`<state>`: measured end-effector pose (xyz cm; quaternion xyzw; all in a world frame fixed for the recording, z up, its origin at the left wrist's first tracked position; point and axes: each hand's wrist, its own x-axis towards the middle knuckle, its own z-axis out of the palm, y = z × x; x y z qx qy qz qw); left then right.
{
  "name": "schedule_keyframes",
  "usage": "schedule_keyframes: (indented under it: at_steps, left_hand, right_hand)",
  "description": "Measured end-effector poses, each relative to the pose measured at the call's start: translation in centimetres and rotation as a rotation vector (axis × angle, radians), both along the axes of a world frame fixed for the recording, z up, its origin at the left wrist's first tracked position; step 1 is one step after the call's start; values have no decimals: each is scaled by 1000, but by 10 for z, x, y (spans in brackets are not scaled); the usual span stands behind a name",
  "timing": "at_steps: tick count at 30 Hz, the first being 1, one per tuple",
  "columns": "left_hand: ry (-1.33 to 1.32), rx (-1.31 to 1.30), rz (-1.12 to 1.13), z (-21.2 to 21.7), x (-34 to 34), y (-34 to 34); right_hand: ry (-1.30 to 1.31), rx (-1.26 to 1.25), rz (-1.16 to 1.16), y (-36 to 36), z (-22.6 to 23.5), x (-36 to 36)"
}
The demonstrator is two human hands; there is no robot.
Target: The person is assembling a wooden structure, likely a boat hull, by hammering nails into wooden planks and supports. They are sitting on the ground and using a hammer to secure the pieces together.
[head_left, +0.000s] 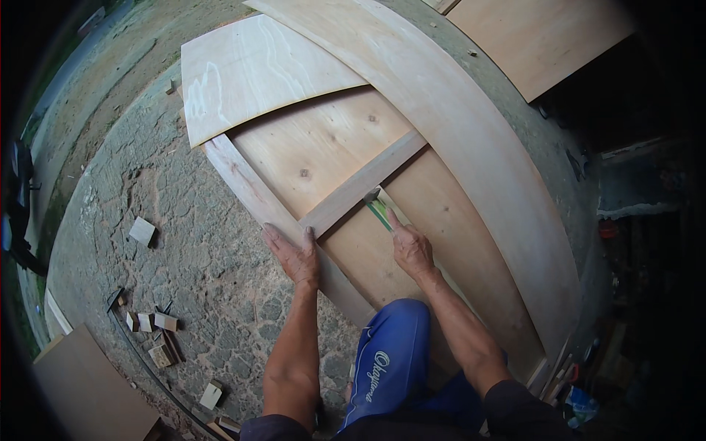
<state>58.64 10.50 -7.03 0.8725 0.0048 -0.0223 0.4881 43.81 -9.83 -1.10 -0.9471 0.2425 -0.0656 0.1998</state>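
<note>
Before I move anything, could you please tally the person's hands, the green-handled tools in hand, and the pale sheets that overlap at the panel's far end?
Hands: 2 (left hand, right hand)
Green-handled tool: 1
Overlapping sheets: 2 (short sheet, long sheet)
Total: 5

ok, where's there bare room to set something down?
Free: the upper plywood bay, bordered by the crosspiece, left rail, white-streaked panel and long curved sheet; also cracked ground between the lone block and left rail.
Crowded: left part of the lower bay (right hand, green-handled tool, blue-clad knee); where left rail meets crosspiece (left hand); lower-left ground (clustered wood blocks).
</note>
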Motion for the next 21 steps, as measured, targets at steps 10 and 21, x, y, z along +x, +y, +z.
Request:
schedule_keyframes:
  at_steps: [10,21]
  left_hand:
    - [16,22,2,1,0,-1]
    - [0,46,3,2,-1,-1]
  right_hand:
    - [38,1,61,2,-1,-6]
    - [-44,26,-69,4,-1,-5]
